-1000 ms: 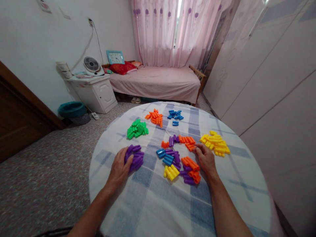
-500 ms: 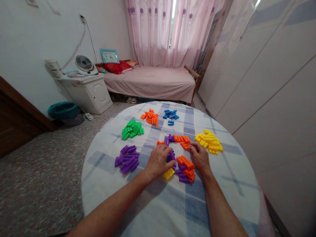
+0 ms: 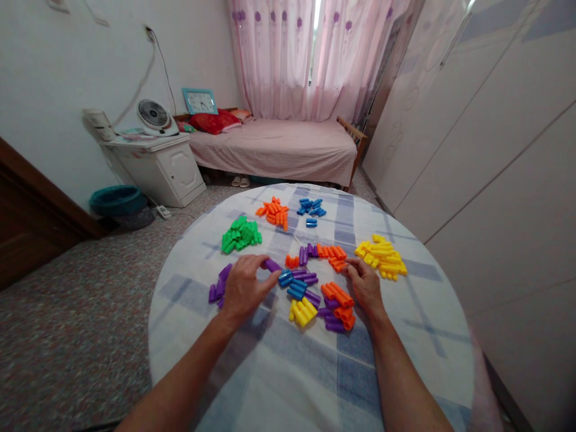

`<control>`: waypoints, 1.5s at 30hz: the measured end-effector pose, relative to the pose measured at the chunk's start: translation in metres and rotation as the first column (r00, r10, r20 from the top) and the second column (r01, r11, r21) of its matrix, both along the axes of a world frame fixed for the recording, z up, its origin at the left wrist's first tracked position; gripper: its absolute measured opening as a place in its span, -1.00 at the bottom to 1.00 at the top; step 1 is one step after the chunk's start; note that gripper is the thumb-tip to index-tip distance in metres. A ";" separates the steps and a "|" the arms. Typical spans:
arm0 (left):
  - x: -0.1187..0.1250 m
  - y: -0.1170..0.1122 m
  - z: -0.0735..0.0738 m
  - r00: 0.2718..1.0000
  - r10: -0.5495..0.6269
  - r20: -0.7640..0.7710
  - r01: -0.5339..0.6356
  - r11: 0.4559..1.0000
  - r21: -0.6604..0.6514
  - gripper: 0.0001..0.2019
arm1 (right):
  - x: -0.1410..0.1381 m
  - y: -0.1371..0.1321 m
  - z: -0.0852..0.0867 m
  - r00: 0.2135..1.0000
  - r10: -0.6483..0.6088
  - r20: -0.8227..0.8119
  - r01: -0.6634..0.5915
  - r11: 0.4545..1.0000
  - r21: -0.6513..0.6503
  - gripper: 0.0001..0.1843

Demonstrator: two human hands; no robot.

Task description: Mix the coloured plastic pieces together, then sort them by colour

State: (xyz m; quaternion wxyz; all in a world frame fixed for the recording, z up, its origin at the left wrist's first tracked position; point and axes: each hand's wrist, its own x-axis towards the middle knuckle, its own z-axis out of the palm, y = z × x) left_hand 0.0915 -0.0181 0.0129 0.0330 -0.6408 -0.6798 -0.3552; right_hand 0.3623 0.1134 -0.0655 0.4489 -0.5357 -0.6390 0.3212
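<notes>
My left hand [image 3: 247, 285] is over the left part of the table, with a purple plastic tube piece [image 3: 272, 265] pinched between thumb and fingers. It partly covers the purple pile [image 3: 218, 290]. Just right of its thumb lie joined blue pieces [image 3: 297, 290], purple pieces [image 3: 306, 276] and yellow pieces [image 3: 304, 311]. My right hand [image 3: 365, 287] rests on the cloth, its fingertips closed at the end of an orange plastic tube piece [image 3: 338, 265]. Below that are stacked orange pieces [image 3: 337, 294] with purple ones beneath.
A round table with a checked cloth [image 3: 279, 372] carries a green pile [image 3: 242, 234], an orange pile [image 3: 273, 213], a blue pile [image 3: 311, 207] and a yellow pile [image 3: 381, 257]. Beyond stand a bed [image 3: 288, 144] and a white cabinet [image 3: 162, 168]; a wardrobe [image 3: 486, 132] is at right.
My left hand has moved left from the middle pieces toward the purple pile and now holds a purple piece. The blue and yellow pieces are uncovered. My right hand has stayed put.
</notes>
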 end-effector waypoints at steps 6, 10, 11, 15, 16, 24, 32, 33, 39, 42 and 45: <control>-0.072 -0.034 -0.021 0.980 0.198 -0.012 -0.197 0.978 0.069 -0.64 | -0.002 -0.002 0.003 0.999 -0.027 0.025 0.026 1.000 0.014 -0.67; -0.080 -0.041 -0.044 0.981 0.165 0.103 -0.159 0.985 -0.063 -0.63 | -0.002 -0.002 0.004 1.000 -0.026 0.015 0.026 1.000 0.005 -0.66; -0.080 -0.042 -0.047 0.979 0.155 0.136 -0.143 0.986 -0.090 -0.63 | -0.001 -0.002 0.003 1.000 -0.020 0.008 0.020 1.000 0.001 -0.66; -0.074 -0.037 -0.040 0.976 0.197 0.096 -0.196 0.980 -0.019 -0.60 | -0.001 -0.001 0.001 1.000 -0.018 0.000 0.018 1.000 -0.010 -0.66; -0.070 -0.033 -0.033 0.977 0.202 0.066 -0.203 0.979 0.021 -0.59 | -0.001 -0.001 0.001 1.000 -0.018 -0.001 0.018 1.000 -0.013 -0.66; 0.002 0.069 -0.001 0.951 -0.309 0.001 0.306 0.943 -0.133 -0.58 | -0.002 -0.004 0.005 1.000 -0.026 -0.011 0.026 0.999 -0.024 -0.68; 0.045 0.148 -0.023 0.909 -0.396 -0.128 0.306 0.844 -0.440 -0.40 | -0.003 -0.005 0.007 1.000 -0.019 -0.022 0.019 1.000 0.001 -0.68; 0.047 0.150 -0.024 0.909 -0.394 -0.137 0.300 0.846 -0.441 -0.44 | -0.003 -0.005 0.007 1.000 -0.019 -0.022 0.019 1.000 0.001 -0.68; 0.050 0.152 -0.026 0.922 -0.363 -0.133 0.282 0.868 -0.409 -0.66 | -0.002 -0.004 0.005 1.000 -0.021 -0.018 0.021 1.000 -0.002 -0.66; 0.049 0.151 -0.022 0.938 -0.333 -0.099 0.276 0.887 -0.369 -0.71 | -0.002 -0.004 0.006 1.000 -0.025 -0.005 0.025 1.000 0.004 -0.66; 0.044 0.146 -0.012 0.954 -0.295 -0.052 0.265 0.913 -0.309 -0.68 | -0.003 -0.007 0.010 1.000 -0.018 -0.016 0.018 1.000 -0.005 -0.66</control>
